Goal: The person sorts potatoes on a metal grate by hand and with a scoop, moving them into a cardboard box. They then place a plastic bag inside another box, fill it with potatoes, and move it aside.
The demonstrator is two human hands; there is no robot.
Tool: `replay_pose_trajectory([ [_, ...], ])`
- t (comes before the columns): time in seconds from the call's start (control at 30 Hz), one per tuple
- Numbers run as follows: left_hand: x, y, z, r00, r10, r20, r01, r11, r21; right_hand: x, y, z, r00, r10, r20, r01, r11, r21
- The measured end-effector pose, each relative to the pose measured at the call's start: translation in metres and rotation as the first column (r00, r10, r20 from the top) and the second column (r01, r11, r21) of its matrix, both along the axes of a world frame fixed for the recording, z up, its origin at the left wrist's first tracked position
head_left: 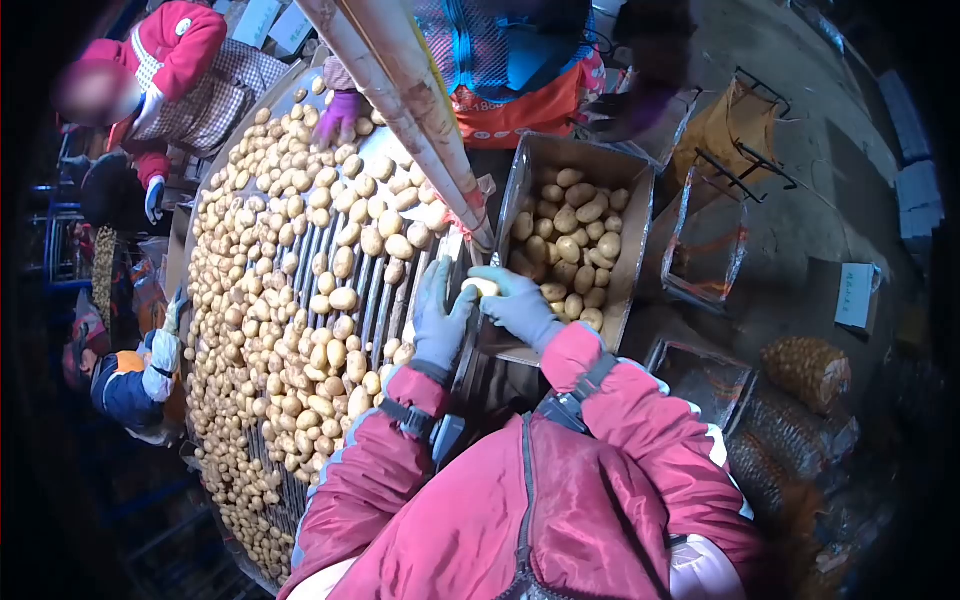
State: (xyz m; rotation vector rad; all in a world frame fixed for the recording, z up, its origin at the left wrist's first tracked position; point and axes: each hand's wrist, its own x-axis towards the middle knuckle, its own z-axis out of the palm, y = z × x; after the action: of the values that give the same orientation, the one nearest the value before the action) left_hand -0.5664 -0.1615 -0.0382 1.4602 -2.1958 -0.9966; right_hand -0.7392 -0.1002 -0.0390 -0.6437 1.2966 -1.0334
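My right hand (522, 308), in a pale grey-blue glove, is closed around a potato (482, 287) whose pale side faces up. Right beside it is my left hand (440, 318), gloved alike, with its fingers stretched out along the edge of the sorting conveyor and its thumb close to that potato. Many loose potatoes (343, 262) lie on the conveyor's dark rollers (318, 243) to the left. On the right, next to my right hand, stands an open cardboard box (630, 262) partly filled with potatoes (566, 245).
A slanting pole (408, 95) rises just beyond my hands. Across the conveyor are co-workers, one with a purple-gloved hand (338, 118) over the potatoes. An orange bag (520, 105) hangs ahead. At right are a yellow-brown sack cart (728, 130) and a net sack of potatoes (805, 372).
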Motion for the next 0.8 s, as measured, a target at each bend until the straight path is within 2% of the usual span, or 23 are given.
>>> replay_pose_trajectory([
  [0.03, -0.003, 0.003, 0.007, 0.999, -0.029, -0.014, 0.028, 0.997, -0.071, -0.013, 0.006, 0.004, 0.992, -0.075, 0.105, 0.077, 0.997, -0.010],
  [0.1, -0.009, 0.016, 0.022, 0.995, -0.090, -0.035, 0.081, 0.976, -0.201, -0.042, 0.011, 0.020, 0.998, -0.030, -0.047, 0.023, 0.991, -0.132],
  [0.13, -0.013, 0.023, 0.032, 0.991, -0.122, -0.057, 0.116, 0.988, -0.101, -0.059, 0.016, 0.045, 0.996, 0.036, -0.076, -0.038, 0.999, -0.027],
  [0.17, -0.018, 0.029, 0.044, 0.984, -0.157, -0.083, 0.157, 0.988, -0.005, -0.075, 0.025, 0.035, 0.996, 0.027, -0.084, -0.030, 0.999, -0.025],
  [0.2, -0.020, 0.034, 0.051, 0.983, -0.165, -0.081, 0.166, 0.986, 0.004, -0.096, 0.036, 0.015, 0.973, 0.007, -0.229, 0.005, 0.999, 0.054],
  [0.23, -0.024, 0.041, 0.049, 0.991, -0.126, -0.045, 0.123, 0.991, -0.053, -0.120, 0.047, -0.008, 0.929, 0.002, -0.370, 0.048, 0.991, 0.126],
  [0.27, -0.020, 0.047, 0.036, 0.994, -0.097, -0.042, 0.093, 0.993, -0.074, -0.150, 0.056, -0.039, 0.797, -0.116, -0.593, 0.120, 0.992, -0.033],
  [0.3, -0.017, 0.051, 0.024, 0.997, -0.068, -0.037, 0.065, 0.994, -0.093, -0.179, 0.062, -0.061, 0.607, -0.249, -0.755, 0.149, 0.968, -0.200],
  [0.33, -0.018, 0.053, 0.026, 0.997, -0.071, -0.039, 0.067, 0.993, -0.092, -0.197, 0.065, -0.045, 0.753, -0.452, -0.478, 0.335, 0.889, -0.311],
  [0.37, -0.019, 0.054, 0.031, 1.000, 0.009, -0.009, -0.008, 0.999, 0.052, -0.213, 0.068, -0.028, 0.787, -0.602, -0.138, 0.531, 0.774, -0.345],
  [0.4, -0.020, 0.055, 0.034, 0.996, 0.084, 0.033, -0.089, 0.977, 0.192, -0.232, 0.071, -0.041, 0.787, -0.601, -0.137, 0.532, 0.774, -0.343],
  [0.43, -0.013, 0.054, 0.017, 0.996, 0.085, 0.035, -0.090, 0.978, 0.190, -0.253, 0.076, -0.068, 0.775, -0.579, -0.254, 0.516, 0.811, -0.276],
  [0.47, 0.000, 0.048, -0.017, 0.990, 0.136, 0.040, -0.141, 0.921, 0.362, -0.266, 0.077, -0.091, 0.756, -0.543, -0.365, 0.503, 0.839, -0.206],
  [0.5, 0.009, 0.044, -0.049, 0.981, 0.188, 0.052, -0.187, 0.834, 0.519, -0.272, 0.075, -0.106, 0.759, -0.543, -0.359, 0.500, 0.840, -0.213],
  [0.53, -0.014, 0.035, -0.025, 0.863, 0.494, -0.104, -0.233, 0.572, 0.786, -0.273, 0.068, -0.117, 0.789, -0.596, -0.152, 0.602, 0.799, -0.009],
  [0.57, -0.028, 0.029, 0.005, 0.926, 0.377, 0.023, -0.280, 0.644, 0.712, -0.273, 0.061, -0.128, 0.757, -0.652, 0.053, 0.629, 0.748, 0.214],
  [0.6, -0.040, 0.020, 0.015, 0.929, 0.368, 0.042, -0.268, 0.591, 0.761, -0.266, 0.050, -0.118, 0.705, -0.688, 0.172, 0.646, 0.723, 0.246],
  [0.63, -0.046, 0.016, 0.018, 0.933, 0.356, 0.059, -0.255, 0.534, 0.806, -0.263, 0.043, -0.114, 0.702, -0.682, 0.207, 0.640, 0.731, 0.238],
  [0.67, -0.046, 0.021, 0.010, 0.871, 0.441, -0.217, -0.151, 0.661, 0.735, -0.262, 0.039, -0.109, 0.711, -0.669, 0.218, 0.632, 0.744, 0.218],
  [0.77, -0.035, 0.023, -0.015, 0.842, 0.478, -0.249, -0.173, 0.677, 0.715, -0.253, 0.039, -0.062, 0.748, -0.621, 0.233, 0.603, 0.783, 0.154],
  [0.8, -0.041, 0.026, 0.000, 0.790, 0.534, -0.302, -0.187, 0.679, 0.710, -0.247, 0.037, -0.033, 0.761, -0.600, 0.244, 0.587, 0.799, 0.134],
])
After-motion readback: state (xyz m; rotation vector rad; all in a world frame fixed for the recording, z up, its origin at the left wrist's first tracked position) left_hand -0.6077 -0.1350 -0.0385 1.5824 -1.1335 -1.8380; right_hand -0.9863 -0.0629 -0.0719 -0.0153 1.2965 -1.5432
